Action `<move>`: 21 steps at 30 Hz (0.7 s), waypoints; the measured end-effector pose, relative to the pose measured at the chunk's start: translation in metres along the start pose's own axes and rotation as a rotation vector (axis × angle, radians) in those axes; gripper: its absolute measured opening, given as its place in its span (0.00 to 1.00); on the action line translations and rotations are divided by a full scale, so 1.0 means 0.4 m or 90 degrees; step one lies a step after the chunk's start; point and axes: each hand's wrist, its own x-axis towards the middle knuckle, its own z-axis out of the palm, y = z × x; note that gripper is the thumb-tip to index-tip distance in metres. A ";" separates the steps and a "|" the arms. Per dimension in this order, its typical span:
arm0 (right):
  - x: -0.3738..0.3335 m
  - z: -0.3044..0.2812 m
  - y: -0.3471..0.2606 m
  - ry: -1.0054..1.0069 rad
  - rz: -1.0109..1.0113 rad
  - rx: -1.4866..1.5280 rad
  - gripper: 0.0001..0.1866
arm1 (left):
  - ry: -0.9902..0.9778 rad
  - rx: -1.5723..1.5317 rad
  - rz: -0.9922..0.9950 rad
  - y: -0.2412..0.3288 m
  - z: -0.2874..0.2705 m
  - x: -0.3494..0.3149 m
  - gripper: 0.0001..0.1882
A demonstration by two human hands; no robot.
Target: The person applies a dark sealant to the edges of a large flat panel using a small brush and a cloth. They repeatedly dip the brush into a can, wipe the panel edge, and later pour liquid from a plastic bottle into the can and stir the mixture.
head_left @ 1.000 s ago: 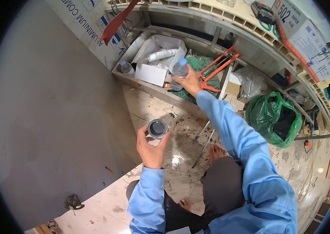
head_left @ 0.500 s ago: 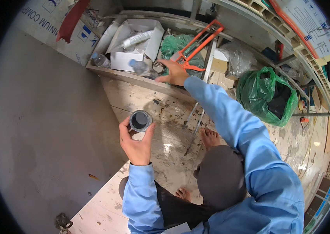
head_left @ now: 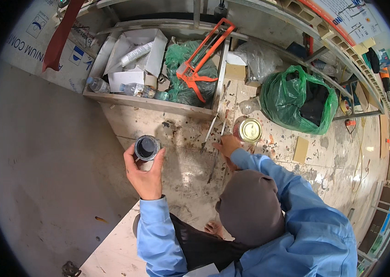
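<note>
My left hand (head_left: 145,177) holds a small round cup (head_left: 147,147) upright, thumb and fingers around its sides. Dark grey stuff coats its inside. Low by the floor, my right hand (head_left: 228,147) has its fingers closed together at a thin rod (head_left: 212,167); the fingertips are partly hidden. A second thin rod with a pale section (head_left: 211,127) lies just left of it. Right beside that hand stands a round tin (head_left: 250,130) with a gold-coloured lid.
Ahead, a wooden tray (head_left: 153,102) holds an orange caulking gun (head_left: 194,74), a white box (head_left: 155,41) and plastic bottles (head_left: 137,90). A green bag (head_left: 278,99) stands at right, a tan piece (head_left: 301,150) lies nearby. A grey panel (head_left: 56,175) spans the left.
My right hand has left the bottle in the tray and come down to the rods on the floor. The bottle now lies in the tray. The left hand still holds the cup.
</note>
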 end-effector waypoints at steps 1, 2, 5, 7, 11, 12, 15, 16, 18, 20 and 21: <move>0.005 0.003 -0.009 0.026 -0.024 0.026 0.28 | -0.001 0.012 0.004 -0.003 -0.003 -0.003 0.33; 0.014 0.004 -0.021 0.056 -0.038 0.049 0.29 | -0.001 0.020 0.003 -0.005 -0.008 -0.004 0.33; 0.062 0.003 -0.045 0.111 0.026 0.148 0.28 | 0.003 0.024 -0.001 -0.009 -0.015 -0.002 0.34; 0.115 0.002 -0.045 0.091 0.092 0.187 0.26 | 0.005 0.012 -0.001 -0.010 -0.017 0.000 0.34; 0.196 0.016 -0.037 0.034 0.129 0.282 0.23 | 0.008 0.023 0.008 -0.009 -0.017 -0.006 0.33; 0.200 0.019 -0.037 0.022 0.135 0.331 0.22 | 0.010 0.042 0.012 -0.010 -0.017 -0.007 0.32; 0.150 -0.002 -0.033 0.045 0.202 0.669 0.09 | 0.021 0.053 0.020 -0.016 -0.009 -0.004 0.33; 0.122 -0.022 -0.034 0.064 0.262 0.772 0.06 | 0.025 0.064 0.023 -0.018 -0.007 -0.001 0.33; 0.054 -0.101 -0.021 0.112 0.112 0.699 0.11 | 0.028 0.057 0.018 -0.021 -0.003 0.009 0.34; -0.020 -0.195 -0.015 0.175 0.034 0.717 0.30 | 0.034 0.080 0.043 -0.022 0.004 0.018 0.34; -0.042 -0.248 -0.017 0.152 -0.002 0.660 0.31 | 0.030 0.083 0.048 -0.021 0.011 0.024 0.34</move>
